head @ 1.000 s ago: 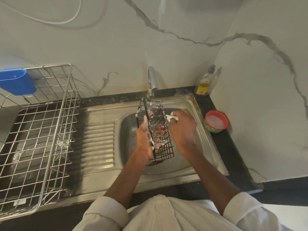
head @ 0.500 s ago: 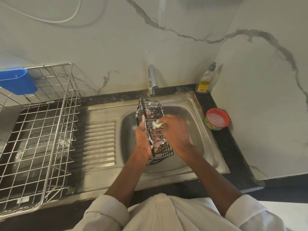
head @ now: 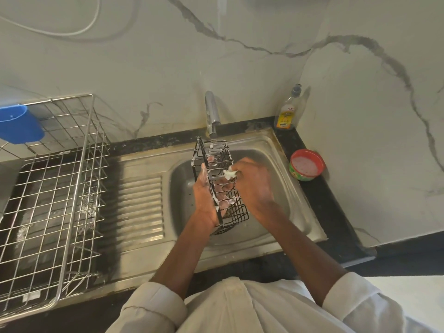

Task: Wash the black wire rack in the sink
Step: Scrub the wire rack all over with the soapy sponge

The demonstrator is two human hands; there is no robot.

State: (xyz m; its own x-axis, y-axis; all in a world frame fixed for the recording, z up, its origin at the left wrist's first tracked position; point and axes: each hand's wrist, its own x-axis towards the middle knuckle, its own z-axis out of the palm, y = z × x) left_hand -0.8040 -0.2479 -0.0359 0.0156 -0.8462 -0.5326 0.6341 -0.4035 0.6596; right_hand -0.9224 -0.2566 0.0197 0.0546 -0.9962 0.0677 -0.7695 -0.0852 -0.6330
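Observation:
A black wire rack [head: 236, 212], streaked with white foam, is held on edge above the steel sink [head: 298, 203]. My left hand [head: 204, 195] grips its left side, fingers showing through the wires. My right hand [head: 254, 183] grips a small soapy white scrubber [head: 230, 173] and presses it against the rack's upper wires. The tap [head: 212, 114] stands just behind the rack's far end.
A large steel dish drainer [head: 55, 200] with a blue cup [head: 19, 124] fills the left counter. The ribbed draining board [head: 139, 207] lies between it and the basin. A dish-soap bottle [head: 287, 111] and a red-rimmed soap tub [head: 307, 164] stand at the right.
My right hand has slid the scrubber from the rack's right edge in onto its wires, then a little further toward me. My left hand keeps its grip.

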